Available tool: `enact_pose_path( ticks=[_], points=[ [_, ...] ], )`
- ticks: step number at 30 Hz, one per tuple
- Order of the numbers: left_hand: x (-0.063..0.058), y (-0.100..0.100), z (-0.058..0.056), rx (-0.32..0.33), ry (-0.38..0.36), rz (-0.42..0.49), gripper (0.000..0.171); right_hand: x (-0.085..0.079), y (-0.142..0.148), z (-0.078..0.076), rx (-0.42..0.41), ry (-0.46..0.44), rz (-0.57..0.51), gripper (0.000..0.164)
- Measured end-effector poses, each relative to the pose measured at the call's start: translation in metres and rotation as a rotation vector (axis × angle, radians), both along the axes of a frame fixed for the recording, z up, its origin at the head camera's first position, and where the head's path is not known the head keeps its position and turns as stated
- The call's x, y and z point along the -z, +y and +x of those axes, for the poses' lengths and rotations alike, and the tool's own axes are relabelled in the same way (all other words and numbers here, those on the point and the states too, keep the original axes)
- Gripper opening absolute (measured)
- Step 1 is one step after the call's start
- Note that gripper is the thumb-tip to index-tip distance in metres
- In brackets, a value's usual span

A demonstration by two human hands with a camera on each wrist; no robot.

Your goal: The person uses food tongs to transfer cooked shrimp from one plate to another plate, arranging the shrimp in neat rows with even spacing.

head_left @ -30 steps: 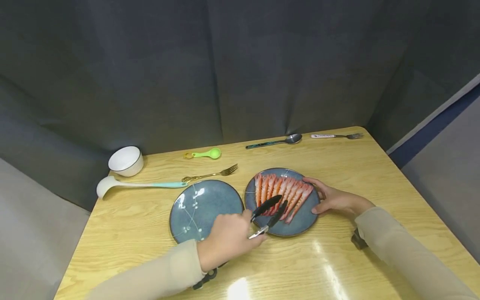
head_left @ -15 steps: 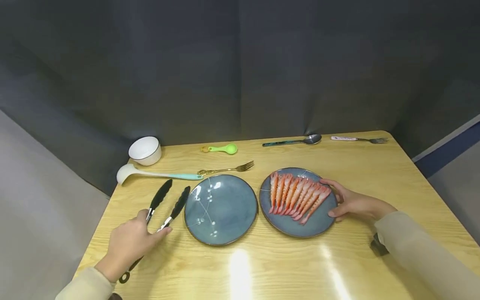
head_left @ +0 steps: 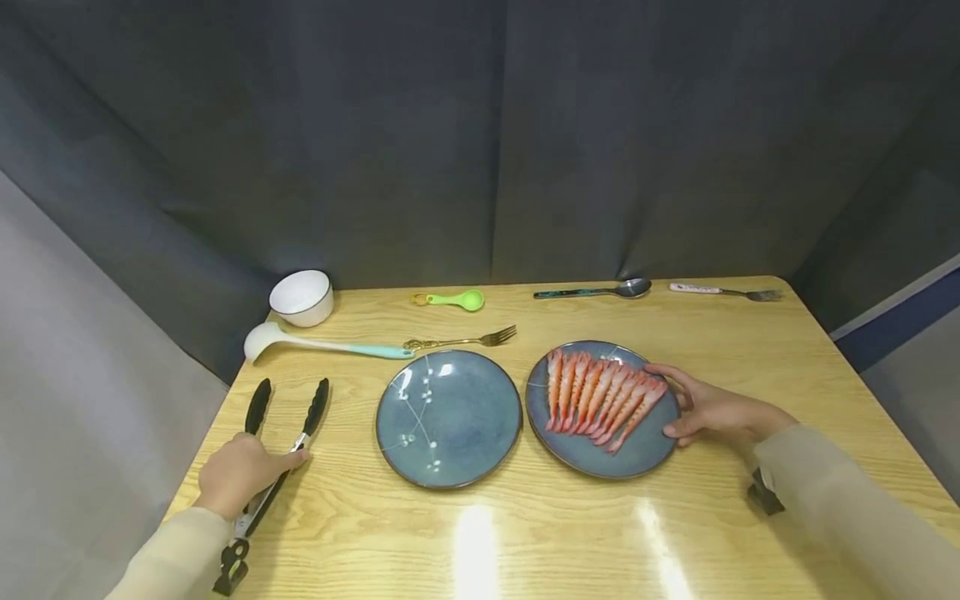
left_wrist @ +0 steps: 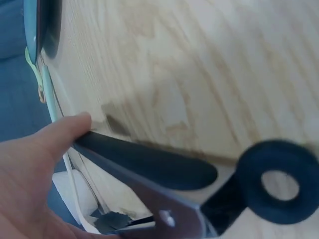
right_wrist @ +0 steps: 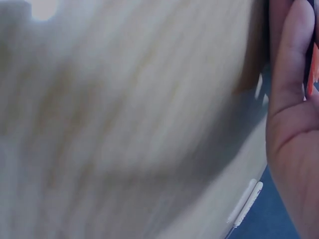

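Note:
At the table's left side my left hand (head_left: 238,473) holds a pair of kitchen tongs (head_left: 270,502) with black tips and grips. The tongs' arms are spread apart, tips facing the back, with nothing between them. In the left wrist view my thumb lies along one black grip (left_wrist: 149,162), and the hanging ring (left_wrist: 279,181) is near the camera. My right hand (head_left: 712,412) grips the right rim of a blue plate (head_left: 637,457), thumb on top. On it several orange-pink shrimp (head_left: 596,396) lie fanned side by side. Left of it stands another blue plate (head_left: 465,433) with white sprigs and no food.
Behind the plates lie a white ladle (head_left: 330,343) with a turquoise handle, a gold fork (head_left: 465,340), a green measuring spoon (head_left: 453,300), a dark-handled spoon (head_left: 600,291) and a white-handled fork (head_left: 723,291). A white bowl (head_left: 302,297) stands at the back left corner.
My left hand has carried the tongs from over the shrimp plate leftward, past the other plate, to the table's left side. My right hand stays at the shrimp plate's rim. The head view has shifted.

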State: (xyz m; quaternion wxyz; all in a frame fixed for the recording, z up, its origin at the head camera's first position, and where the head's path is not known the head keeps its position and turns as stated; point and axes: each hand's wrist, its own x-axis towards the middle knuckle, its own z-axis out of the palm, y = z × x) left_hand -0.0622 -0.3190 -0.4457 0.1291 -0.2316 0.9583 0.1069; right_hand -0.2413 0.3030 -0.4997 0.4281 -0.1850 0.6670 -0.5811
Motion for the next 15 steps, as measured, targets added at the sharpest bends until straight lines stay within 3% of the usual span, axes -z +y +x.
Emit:
enact_pose_path(
  ticks=[4, 8, 15],
  points=[
    [0.007, 0.0, -0.002, -0.009, -0.016, 0.013, 0.062, 0.001, 0.0, -0.006, -0.011, 0.003, -0.007, 0.094],
    [0.015, 0.003, 0.004, -0.029, -0.048, 0.028, 0.066, 0.001, -0.003, -0.015, 0.019, 0.032, 0.003, 0.09],
    [0.015, 0.002, 0.002, -0.025, -0.072, -0.031, 0.119, -0.005, -0.011, -0.02, 0.13, 0.199, 0.12, 0.079]
  ],
)
